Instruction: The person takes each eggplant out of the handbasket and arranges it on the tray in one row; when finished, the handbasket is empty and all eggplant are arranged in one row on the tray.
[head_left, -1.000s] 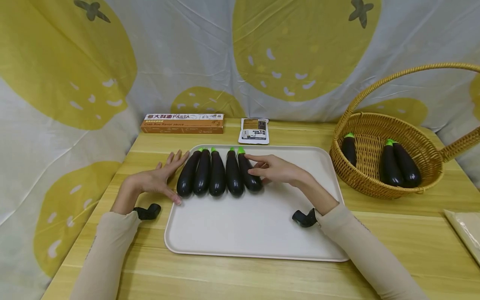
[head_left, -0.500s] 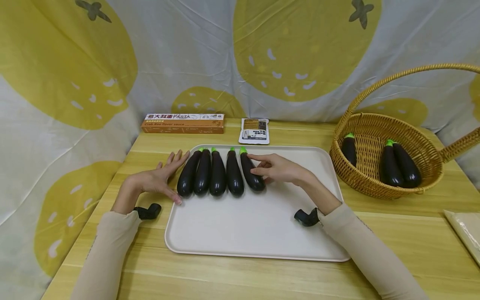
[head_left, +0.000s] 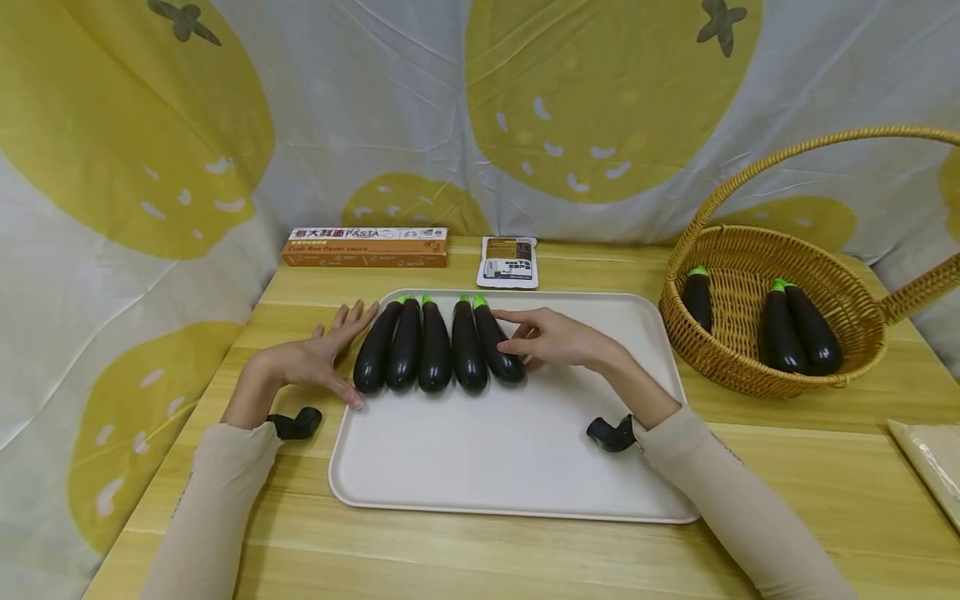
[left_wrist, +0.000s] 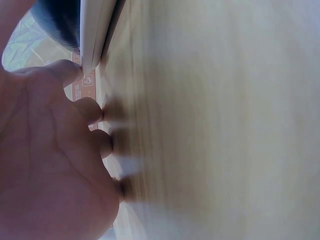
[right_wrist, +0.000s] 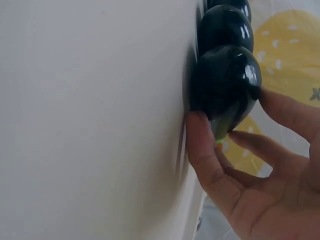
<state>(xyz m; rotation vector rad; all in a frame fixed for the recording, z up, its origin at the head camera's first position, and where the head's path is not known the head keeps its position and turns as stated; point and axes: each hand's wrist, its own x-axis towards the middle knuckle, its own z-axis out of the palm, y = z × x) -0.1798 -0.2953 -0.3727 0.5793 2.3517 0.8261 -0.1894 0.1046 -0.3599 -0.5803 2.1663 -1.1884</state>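
Observation:
Several dark eggplants with green stems lie side by side in a row on the white tray (head_left: pixel 495 467), along its back left part. My right hand (head_left: pixel 558 337) holds the rightmost eggplant (head_left: pixel 498 346) from its right side; in the right wrist view, thumb and fingers (right_wrist: pixel 205 150) touch that eggplant (right_wrist: pixel 225 82). Its stem end lies against the neighbouring eggplant (head_left: pixel 468 350). My left hand (head_left: pixel 311 358) is spread at the tray's left edge, beside the leftmost eggplant (head_left: pixel 375 350). In the left wrist view, the left hand (left_wrist: pixel 55 150) has its fingertips down on the wooden table (left_wrist: pixel 210 125).
A wicker basket (head_left: pixel 720 362) with a tall handle stands at the right, holding three eggplants. Behind the tray lie an orange pasta box (head_left: pixel 365 248) and a small packet (head_left: pixel 508 262). A clear-wrapped package (head_left: pixel 930 462) lies at the right edge.
The rightmost eggplant shifted slightly right, then back left against its neighbour, with my right hand moving along. My left hand has stayed in place.

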